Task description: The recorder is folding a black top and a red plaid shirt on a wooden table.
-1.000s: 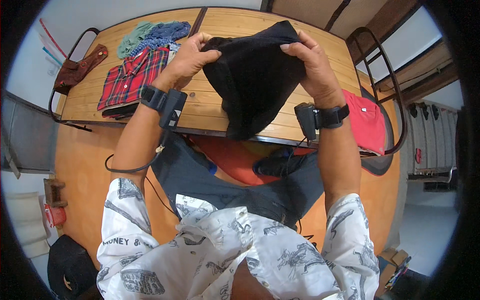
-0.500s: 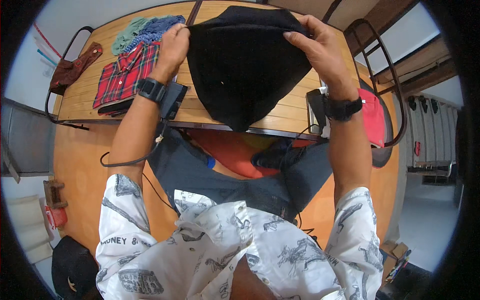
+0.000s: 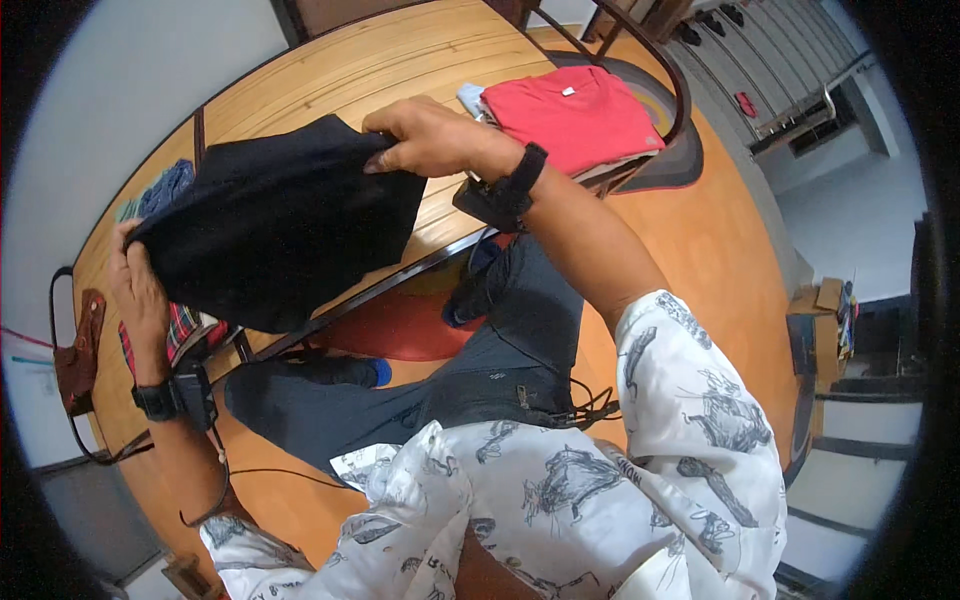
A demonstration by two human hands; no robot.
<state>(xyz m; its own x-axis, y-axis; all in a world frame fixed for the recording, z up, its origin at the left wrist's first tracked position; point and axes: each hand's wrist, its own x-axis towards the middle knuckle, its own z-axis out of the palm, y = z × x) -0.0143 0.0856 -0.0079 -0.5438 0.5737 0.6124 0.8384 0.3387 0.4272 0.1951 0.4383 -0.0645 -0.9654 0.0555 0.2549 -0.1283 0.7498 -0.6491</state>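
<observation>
Above the tabletop, fingers of the left hand and right hand grip an outspread black garment, a red shirt lying at the tabletop's right end.

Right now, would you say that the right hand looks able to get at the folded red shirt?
Probably yes: the folded red shirt lies near the right hand, its top mostly uncovered, though that hand grips the black cloth and would likely need to let go first.

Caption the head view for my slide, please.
Left hand and right hand hold black cloth over a wooden table.
</observation>
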